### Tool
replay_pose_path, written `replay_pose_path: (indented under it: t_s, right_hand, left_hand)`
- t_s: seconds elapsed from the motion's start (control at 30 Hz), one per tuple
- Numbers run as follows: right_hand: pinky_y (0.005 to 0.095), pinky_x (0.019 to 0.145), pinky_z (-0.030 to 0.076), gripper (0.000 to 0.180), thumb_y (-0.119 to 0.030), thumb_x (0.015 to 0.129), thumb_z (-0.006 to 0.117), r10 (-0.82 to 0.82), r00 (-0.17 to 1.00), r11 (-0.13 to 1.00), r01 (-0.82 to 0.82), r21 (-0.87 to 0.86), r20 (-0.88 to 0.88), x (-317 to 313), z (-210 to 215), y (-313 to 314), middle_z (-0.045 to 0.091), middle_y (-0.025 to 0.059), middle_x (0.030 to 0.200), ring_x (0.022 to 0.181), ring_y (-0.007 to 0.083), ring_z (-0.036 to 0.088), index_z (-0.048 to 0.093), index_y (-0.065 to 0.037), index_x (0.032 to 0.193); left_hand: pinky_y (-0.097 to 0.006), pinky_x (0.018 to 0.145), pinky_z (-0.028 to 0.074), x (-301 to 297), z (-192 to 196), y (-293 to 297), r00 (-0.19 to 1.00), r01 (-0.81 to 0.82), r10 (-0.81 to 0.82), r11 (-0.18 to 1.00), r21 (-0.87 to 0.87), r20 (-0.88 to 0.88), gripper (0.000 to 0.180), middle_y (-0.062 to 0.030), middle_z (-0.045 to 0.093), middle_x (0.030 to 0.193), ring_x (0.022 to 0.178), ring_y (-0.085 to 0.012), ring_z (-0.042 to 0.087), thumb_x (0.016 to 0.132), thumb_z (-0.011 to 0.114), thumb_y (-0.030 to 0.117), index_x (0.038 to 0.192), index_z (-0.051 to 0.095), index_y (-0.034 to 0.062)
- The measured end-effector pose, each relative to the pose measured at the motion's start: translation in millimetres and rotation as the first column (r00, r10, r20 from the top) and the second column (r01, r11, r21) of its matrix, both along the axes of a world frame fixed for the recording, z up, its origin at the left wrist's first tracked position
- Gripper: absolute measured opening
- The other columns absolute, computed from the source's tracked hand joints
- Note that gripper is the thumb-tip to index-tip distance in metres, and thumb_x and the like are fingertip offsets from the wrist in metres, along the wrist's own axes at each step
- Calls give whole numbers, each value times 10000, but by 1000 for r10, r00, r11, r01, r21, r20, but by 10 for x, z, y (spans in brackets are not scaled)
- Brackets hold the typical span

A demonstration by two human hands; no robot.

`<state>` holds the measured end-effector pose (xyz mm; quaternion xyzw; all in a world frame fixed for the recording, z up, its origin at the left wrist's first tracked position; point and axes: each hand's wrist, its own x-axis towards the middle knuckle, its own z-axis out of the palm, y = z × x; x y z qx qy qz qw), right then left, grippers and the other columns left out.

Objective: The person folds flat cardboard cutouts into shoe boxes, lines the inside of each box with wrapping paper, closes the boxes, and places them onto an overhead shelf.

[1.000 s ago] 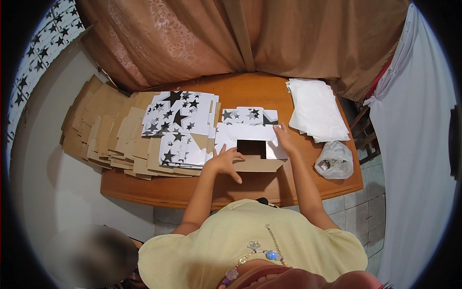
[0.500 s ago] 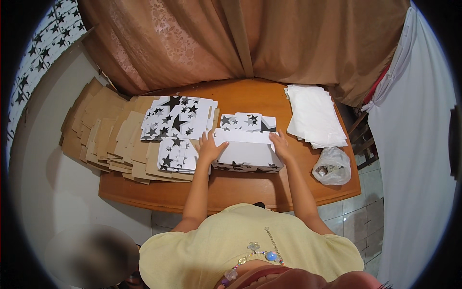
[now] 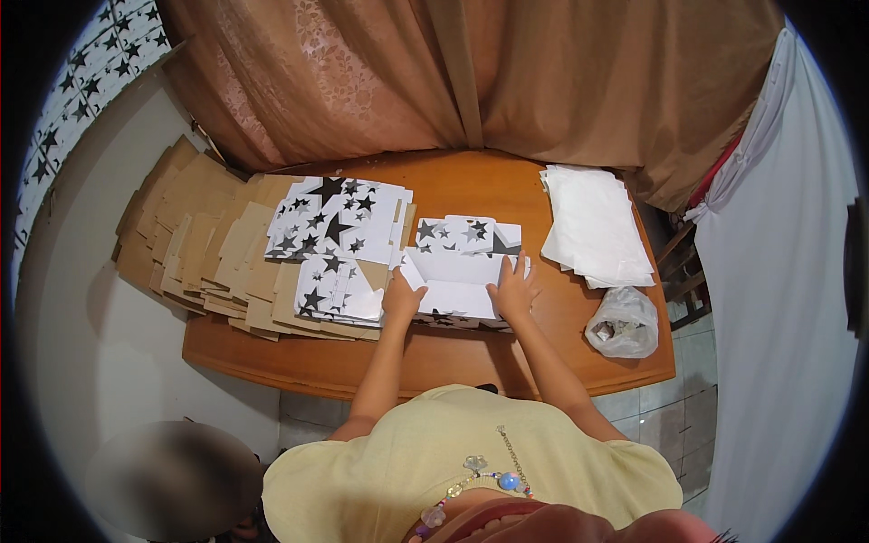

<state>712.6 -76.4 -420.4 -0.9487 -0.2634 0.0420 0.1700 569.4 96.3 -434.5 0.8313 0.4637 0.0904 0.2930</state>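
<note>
A small cardboard box (image 3: pixel 455 297), plain white inside and printed with stars outside, stands at the table's near middle with its top open. My left hand (image 3: pixel 401 296) grips its left end, thumb over the inner side. At the other end my right hand (image 3: pixel 516 291) grips it, thumb inward and fingers along the outer side. Just behind the box lie flat star-printed pieces (image 3: pixel 453 232). Left of my left hand are a folded star-printed card piece (image 3: pixel 337 291) and a larger stack of star-printed sheets (image 3: pixel 330 217).
Overlapping brown cardboard blanks (image 3: pixel 213 240) cover the left of the wooden table (image 3: pixel 453 172). White sheets (image 3: pixel 597 222) lie at the right, with a clear plastic bag (image 3: pixel 623 323) of small bits in front. A brown curtain (image 3: pixel 543 81) hangs along the back edge.
Both hands have moved inward with thumbs now over the box's ends. The white panel that covered the top is raised at the back, and the white inside shows.
</note>
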Motion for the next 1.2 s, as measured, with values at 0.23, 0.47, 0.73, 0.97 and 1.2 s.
replay_pose_path:
  t_s: [0.23, 0.47, 0.73, 0.97, 1.2]
  right_hand:
    - [578, 814, 412, 743, -333, 720, 719, -4, 997, 999, 7, -40, 83, -14, -30, 14, 209, 110, 1467, 1207, 404, 338, 363, -141, 1344]
    - [488, 828, 420, 682, -354, 804, 608, 25, 967, 970, -85, 228, 253, 207, -426, -59, 263, 133, 1444, 1090, 418, 439, 331, -92, 1369]
    - [483, 980, 308, 638, -308, 841, 547, -62, 998, 880, 50, 473, 8, 117, -49, -96, 251, 258, 1404, 1209, 423, 348, 314, -3, 1350]
    - [410, 991, 331, 519, -279, 910, 490, 172, 985, 646, -127, 753, 19, 281, -380, 55, 309, 236, 1353, 1192, 343, 400, 346, 3, 1322]
    - [375, 675, 500, 459, -388, 917, 469, 210, 734, 396, 540, 743, -645, 330, -181, -250, 473, 83, 1190, 1036, 195, 516, 386, -113, 1275]
  left_hand:
    - [-420, 861, 448, -14, 145, -52, 1000, -20, 20, 999, -40, -15, 770, -247, 564, 1137, 1045, -373, 558, 689, 734, 329, 1271, 369, -17]
    - [-371, 824, 478, -469, -230, 416, 980, 188, -181, 706, -683, 83, 846, -184, 509, 1248, 1004, -288, 580, 712, 637, 609, 1270, 446, 3]
    - [-424, 835, 476, -605, 298, -17, 955, 103, 163, 598, -795, 246, 835, -169, 343, 1385, 1074, -320, 514, 739, 707, 426, 1418, 273, 206]
    - [-384, 974, 364, -182, 941, -321, 537, -43, -64, 994, 103, 841, 719, -157, 316, 1282, 1144, -288, 418, 632, 772, 115, 1278, 457, 141]
    - [-496, 990, 240, 19, 753, -860, 650, 155, -573, 743, 651, 500, 667, -147, 312, 1327, 1232, -343, 319, 464, 818, 206, 1096, 615, 271]
